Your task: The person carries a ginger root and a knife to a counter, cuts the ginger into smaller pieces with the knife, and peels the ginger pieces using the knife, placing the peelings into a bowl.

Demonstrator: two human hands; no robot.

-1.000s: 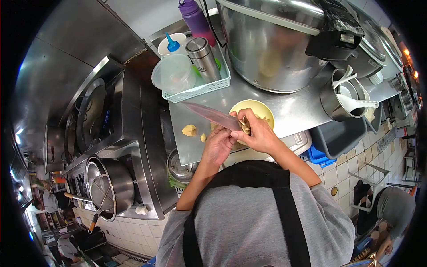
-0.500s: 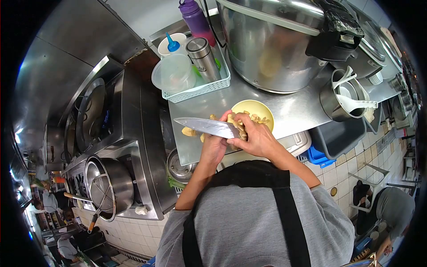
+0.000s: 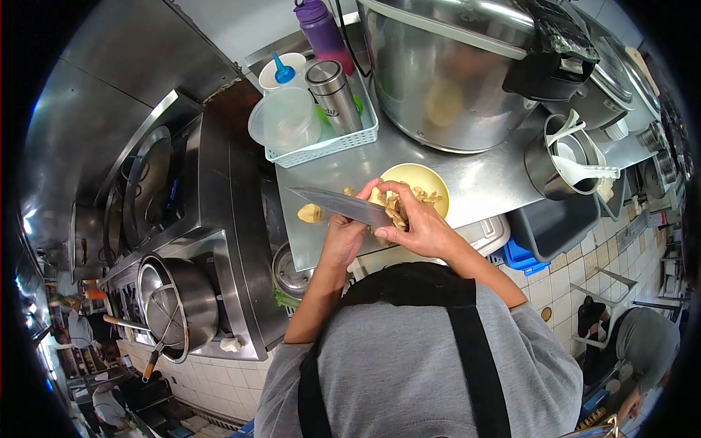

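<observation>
My right hand (image 3: pixel 425 228) is closed around the handle end of a kitchen knife (image 3: pixel 343 205), whose wide blade points left across my left hand (image 3: pixel 346 239). Pale, knobbly ginger (image 3: pixel 377 196) shows between the fingers of my left hand, right by the blade; most of it is hidden. Just beyond both hands sits a yellow bowl (image 3: pixel 418 175) with ginger peelings or scraps (image 3: pixel 427 196) in it. Another ginger piece (image 3: pixel 309 213) lies on the steel table (image 3: pixel 298 241) to the left, under the knife tip.
Behind the bowl stands a large steel cooker (image 3: pixel 438 95). A pale basket (image 3: pixel 325 148) holds a steel flask (image 3: pixel 334 95) and plastic tubs. To the right is a pot of ladles (image 3: pixel 548 164) above a dark bin (image 3: pixel 558 228); on the left, a stove with a pot (image 3: pixel 197 310).
The knife blade has turned and tilted, its face now darker and its tip slightly higher. My left hand has shifted a little with the ginger. The bowl has stayed put.
</observation>
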